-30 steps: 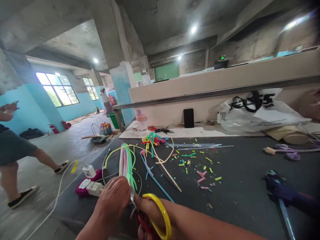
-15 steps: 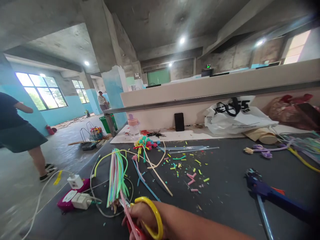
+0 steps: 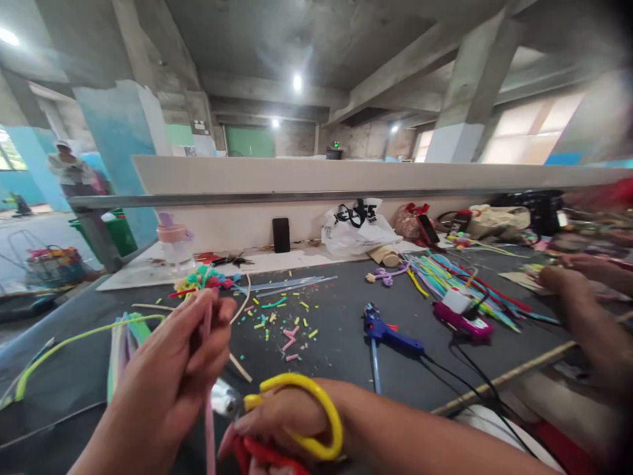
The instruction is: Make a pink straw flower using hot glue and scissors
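Observation:
My left hand [image 3: 173, 369] pinches a pink pipe cleaner [image 3: 210, 422] that hangs down from its fingertips. My right hand [image 3: 284, 422], just right of it, is wrapped round yellow-handled scissors [image 3: 336, 422]; their metal blades [image 3: 223, 398] point left toward the pink strand. Something red [image 3: 267, 455] lies in or under the same hand. Behind my left hand are a bundle of green and pink pipe cleaners [image 3: 119, 349] and colourful fuzzy pieces [image 3: 205, 278]. Small cut bits [image 3: 289, 340] lie scattered on the dark table [image 3: 321, 376].
A blue glue gun [image 3: 395, 338] lies right of centre, near a purple power strip [image 3: 465, 323]. A bottle [image 3: 174, 244], a phone [image 3: 281, 235] and a white bag [image 3: 359, 231] stand along the back. Another person's hands [image 3: 583, 297] work at the right.
The view has swung to the right. My left hand has come into view, pinching the pink pipe cleaner. The scissors remain in my right hand. A person's hands now show at the right.

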The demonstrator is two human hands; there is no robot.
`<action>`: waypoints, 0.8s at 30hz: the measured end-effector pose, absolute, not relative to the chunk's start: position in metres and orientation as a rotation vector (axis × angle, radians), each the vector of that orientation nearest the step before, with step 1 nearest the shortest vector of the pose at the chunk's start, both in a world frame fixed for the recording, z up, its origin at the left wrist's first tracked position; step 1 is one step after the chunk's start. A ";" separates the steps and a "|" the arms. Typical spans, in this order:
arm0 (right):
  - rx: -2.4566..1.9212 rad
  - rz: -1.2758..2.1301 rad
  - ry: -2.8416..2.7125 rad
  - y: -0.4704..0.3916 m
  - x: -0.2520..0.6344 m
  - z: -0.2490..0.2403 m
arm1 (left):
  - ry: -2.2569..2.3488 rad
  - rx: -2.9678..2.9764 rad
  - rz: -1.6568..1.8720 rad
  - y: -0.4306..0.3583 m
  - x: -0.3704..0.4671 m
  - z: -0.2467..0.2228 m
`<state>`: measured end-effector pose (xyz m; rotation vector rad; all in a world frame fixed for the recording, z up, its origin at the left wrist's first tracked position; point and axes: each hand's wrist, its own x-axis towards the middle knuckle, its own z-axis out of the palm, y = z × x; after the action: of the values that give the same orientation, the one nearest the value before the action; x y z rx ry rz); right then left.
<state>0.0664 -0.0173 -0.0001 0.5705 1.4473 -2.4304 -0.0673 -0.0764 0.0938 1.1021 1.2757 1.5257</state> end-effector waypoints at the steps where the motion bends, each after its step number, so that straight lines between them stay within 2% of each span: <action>1: 0.559 -2.474 1.391 -0.015 0.084 0.006 | 1.047 0.895 1.588 -0.057 -0.068 0.091; 3: 0.587 -2.531 1.318 -0.010 0.111 0.016 | 0.773 0.597 1.468 -0.023 -0.065 0.078; 7: 0.729 -2.591 1.245 -0.007 0.134 0.010 | 0.807 0.473 1.296 0.003 -0.058 0.037; 10: 0.712 -2.586 1.152 -0.011 0.135 -0.006 | 0.834 0.421 1.255 -0.008 -0.064 0.020; 14: 0.728 -2.722 1.023 -0.026 0.142 -0.016 | 0.867 0.398 1.282 -0.035 -0.081 0.020; 19: 0.826 -2.849 0.945 -0.046 0.169 -0.004 | 0.871 0.395 1.263 -0.059 -0.087 0.013; 24: 0.854 -2.823 1.169 -0.046 0.191 0.018 | 1.125 0.647 1.032 -0.073 -0.096 -0.003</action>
<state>0.1905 -0.0459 0.0176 0.8539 1.1689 -2.8229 -0.0964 -0.0732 -0.0027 0.6468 1.1254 1.0325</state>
